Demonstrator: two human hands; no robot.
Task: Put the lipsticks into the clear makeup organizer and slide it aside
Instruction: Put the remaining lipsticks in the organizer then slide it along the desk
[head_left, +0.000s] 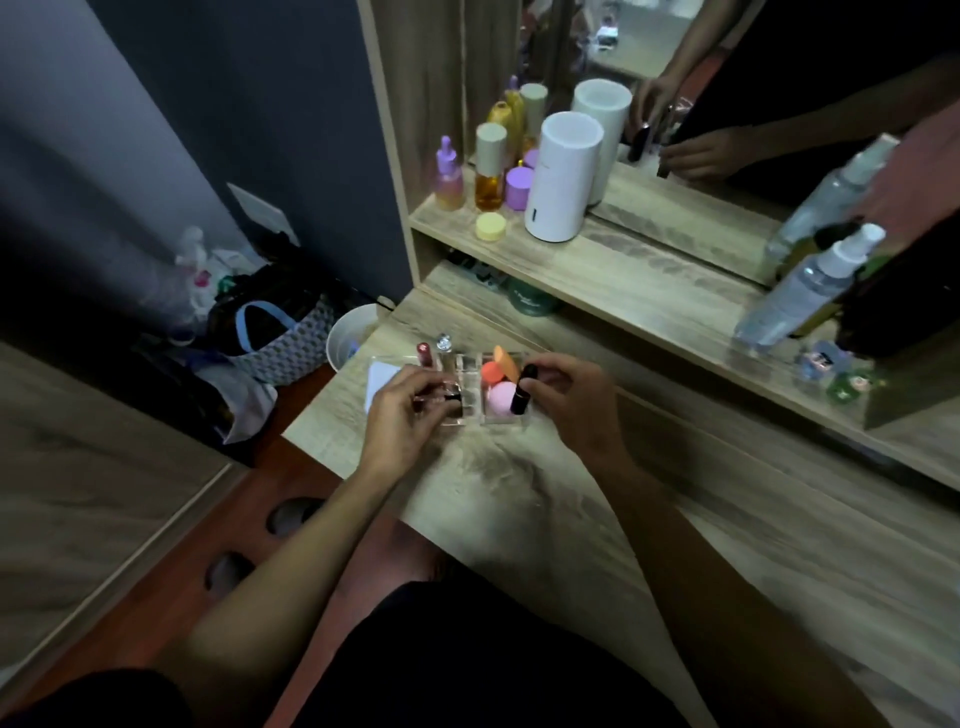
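- The clear makeup organizer (457, 387) sits near the left end of the wooden vanity top (675, 519), close to its front edge, with both hands at it.
- The left hand (405, 415) has its fingers pinched shut around a small dark-capped lipstick (453, 397), holding it over or just into one of the organizer's middle slots; whether it is already seated I cannot tell.
- The right hand (571, 402) grips a black lipstick (522, 389) upright between thumb and fingers at the organizer's right side, beside the compartment holding an orange sponge (493, 370) and a pink sponge (501, 397). It looks not yet placed.
- A reddish lipstick (423, 353) stands at the organizer's back-left corner, and a clear-capped item (443, 343) stands just beside it; whether either is inside a slot or just behind the box is unclear.
- Judgement: the loading step is under way, roughly midway. Two lipsticks are in hand and need seating.
- The slide aside looks not yet done: the organizer lies directly in front of the person, and both hands are occupied.
- A white card (382, 387) lies at the organizer's left, partly under the left hand.
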